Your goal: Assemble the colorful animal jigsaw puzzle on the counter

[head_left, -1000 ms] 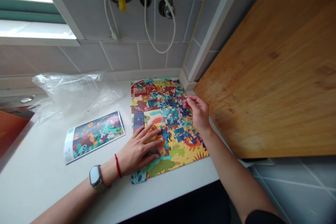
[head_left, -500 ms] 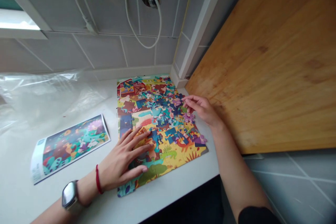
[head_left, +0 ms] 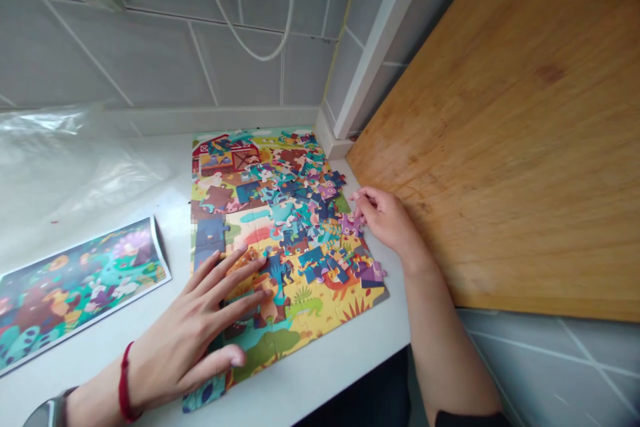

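Note:
A colourful jigsaw puzzle (head_left: pixel 305 307) lies flat on the white counter, its lower part a yellow and green animal scene. Loose puzzle pieces (head_left: pixel 295 197) are heaped over its middle and upper right. My left hand (head_left: pixel 200 323) rests on the puzzle's lower left with fingers spread, holding nothing. At the right edge, my right hand (head_left: pixel 383 217) has its fingers curled together beside a purple puzzle piece (head_left: pixel 351 224). Whether those fingertips grip a piece is hidden.
A printed picture sheet (head_left: pixel 85 287) lies left of the puzzle, with clear plastic wrapping (head_left: pixel 75 173) behind it. A wooden panel (head_left: pixel 500 147) stands close on the right. Behind the counter (head_left: pixel 280 393) is a grey tiled wall (head_left: pixel 155 60) with a hanging white cable (head_left: pixel 265 57).
My view has shifted closer and lower. My right hand has drawn its fingers in and come down nearer the purple piece. My left hand stays spread on the puzzle.

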### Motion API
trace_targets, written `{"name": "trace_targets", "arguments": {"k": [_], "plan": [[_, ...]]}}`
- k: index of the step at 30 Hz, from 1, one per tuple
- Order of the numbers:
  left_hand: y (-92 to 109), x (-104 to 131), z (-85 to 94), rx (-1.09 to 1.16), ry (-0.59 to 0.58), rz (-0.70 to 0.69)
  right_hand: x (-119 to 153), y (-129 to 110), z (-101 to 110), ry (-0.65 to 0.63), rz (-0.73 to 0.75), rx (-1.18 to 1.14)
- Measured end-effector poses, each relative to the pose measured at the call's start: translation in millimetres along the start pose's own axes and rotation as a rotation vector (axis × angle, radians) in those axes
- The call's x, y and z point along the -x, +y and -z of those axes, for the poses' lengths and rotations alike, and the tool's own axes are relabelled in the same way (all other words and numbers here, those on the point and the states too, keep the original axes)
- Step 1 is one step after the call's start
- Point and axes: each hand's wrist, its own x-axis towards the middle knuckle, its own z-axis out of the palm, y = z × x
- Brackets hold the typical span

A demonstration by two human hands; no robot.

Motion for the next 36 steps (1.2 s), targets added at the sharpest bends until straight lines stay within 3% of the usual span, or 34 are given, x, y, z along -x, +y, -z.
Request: {"name": "trace_targets", "arguments": {"k": [3,10,14,19,22,29,32,36], "plan": [[2.0,-0.1,0.4,-0.008,0.005,-0.001,0.6,0.1,-7.9,-0.013,0.012,0.052],[4.5,1.0,0.6,0.001,0.020,0.033,9.4,-4.2,-23.1,-0.210,0.118,0.276],[7.3,0.7,0.4,-0.001,0.033,0.039,13.5,-15.2,-29.8,-0.201,0.199,0.304],[5.3,1.5,-0.9,-0.027,0.034,0.027,25.1,-32.0,-54.0,-0.357,0.318,0.350],[1.7,1.5,-2.0,-0.061,0.020,-0.031,28.5,-34.9,-63.5,-0.331,0.291,0.406],[8.8,-1.3,1.7,-0.049,-0.031,0.058,26.2,-28.4,-64.6,-0.260,0.280,0.378],[7.7,-2.2,2.2,-0.023,-0.045,0.064,25.2,-24.2,-67.1,-0.215,0.307,0.319],[3.4,-2.1,-0.1,0.002,-0.002,0.014,27.2,-23.3,-70.6,-0.249,0.283,0.189]]}}
